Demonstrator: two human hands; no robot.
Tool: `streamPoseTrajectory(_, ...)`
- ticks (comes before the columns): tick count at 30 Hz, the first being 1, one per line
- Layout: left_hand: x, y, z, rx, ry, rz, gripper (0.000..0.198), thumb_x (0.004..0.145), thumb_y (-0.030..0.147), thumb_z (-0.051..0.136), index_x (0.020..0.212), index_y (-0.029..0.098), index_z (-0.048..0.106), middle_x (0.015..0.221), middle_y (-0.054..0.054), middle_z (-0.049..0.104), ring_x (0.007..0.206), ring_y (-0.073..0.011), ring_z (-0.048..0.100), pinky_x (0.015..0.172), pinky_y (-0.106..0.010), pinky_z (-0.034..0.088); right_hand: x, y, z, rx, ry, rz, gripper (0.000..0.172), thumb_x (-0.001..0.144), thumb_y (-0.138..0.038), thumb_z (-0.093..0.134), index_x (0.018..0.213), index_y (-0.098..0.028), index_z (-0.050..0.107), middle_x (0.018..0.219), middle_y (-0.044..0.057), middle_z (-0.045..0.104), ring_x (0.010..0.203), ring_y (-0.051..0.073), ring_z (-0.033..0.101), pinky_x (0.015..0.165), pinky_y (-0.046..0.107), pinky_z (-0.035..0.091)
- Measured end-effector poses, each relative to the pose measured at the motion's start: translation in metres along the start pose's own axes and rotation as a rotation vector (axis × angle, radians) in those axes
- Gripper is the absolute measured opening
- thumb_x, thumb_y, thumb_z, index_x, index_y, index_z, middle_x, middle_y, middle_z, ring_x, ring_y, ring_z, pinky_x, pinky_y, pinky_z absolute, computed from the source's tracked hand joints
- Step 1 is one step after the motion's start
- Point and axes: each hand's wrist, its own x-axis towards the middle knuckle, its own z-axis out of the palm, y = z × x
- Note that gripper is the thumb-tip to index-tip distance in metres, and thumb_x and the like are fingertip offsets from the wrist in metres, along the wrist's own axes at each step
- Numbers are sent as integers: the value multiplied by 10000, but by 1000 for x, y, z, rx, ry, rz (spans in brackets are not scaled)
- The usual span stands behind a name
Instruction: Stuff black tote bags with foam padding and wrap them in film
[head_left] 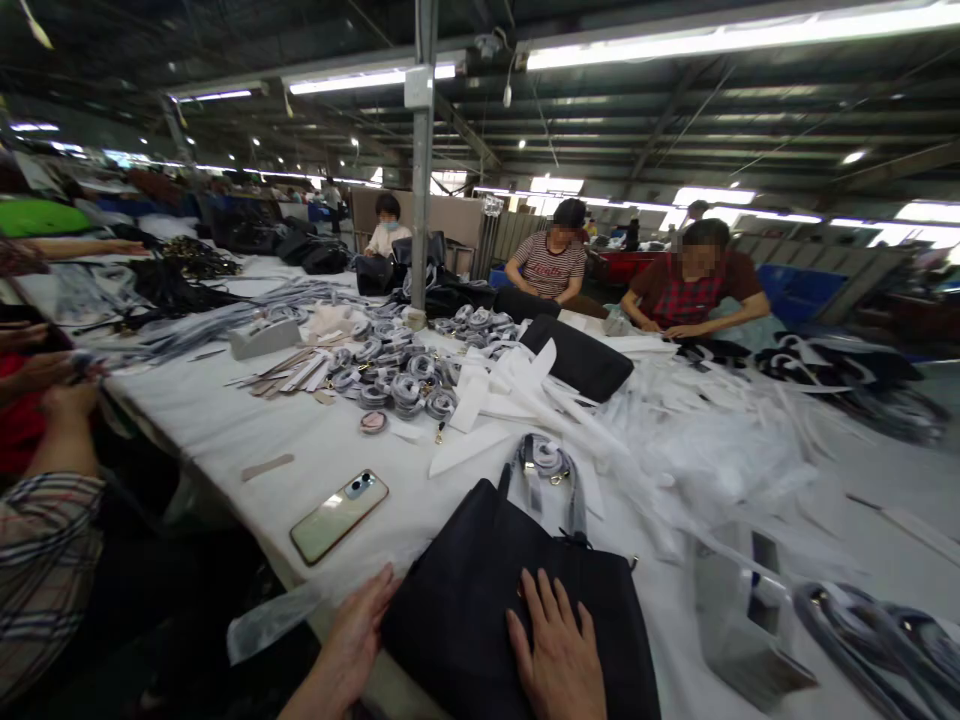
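One black bag, lying at the near edge of your worktop, handles pointing away from you; your right hand rests palm-down upon it, fingers spread. Your left hand is set at the bag's left edge, fingers extended, though whether it grips there I cannot tell from this angle. Also: one pale phone, left of the bag; beyond, coiled wrapped straps and loose white strips.

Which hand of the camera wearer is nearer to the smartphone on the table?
Left. The left hand is at the black handbag's left edge, slightly closer to the camera than the smartphone; the right hand rests on top of the bag, farther right.
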Motion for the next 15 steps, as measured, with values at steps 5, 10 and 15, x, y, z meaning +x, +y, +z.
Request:
streamPoseTrajectory(5, 16, 21, 24, -61, 121, -94, 243, 827, 372, 632, 882, 136, 630, 785, -68, 709, 662, -188, 678, 635, -318, 562, -3, -3, -6, 12, -2, 7, 555, 912, -521, 356, 1393, -251, 417, 1452, 83, 391, 1333, 315, 336, 1071, 537, 227)
streamPoseTrajectory(10, 32, 55, 33, -36, 110, 158, 115, 887, 218, 550, 899, 125, 616, 776, -59, 687, 607, -109, 644, 574, -203, 518, -3, -6, -8, 15, -24, 26, 556, 921, -517, 346, 1409, -254, 389, 1463, 85, 375, 1339, 309, 326, 1080, 528, 213)
streamPoseTrajectory(15, 36, 101, 24, 96, 142, 365, 228, 819, 203, 635, 1028, 127, 585, 1004, -111, 673, 893, -183, 666, 792, -295, 542, -3, -7, -9, 21, -49, 28, 557, 924, -508, 351, 1415, -248, 377, 1470, 84, 362, 1350, 305, 306, 1088, 523, 195)
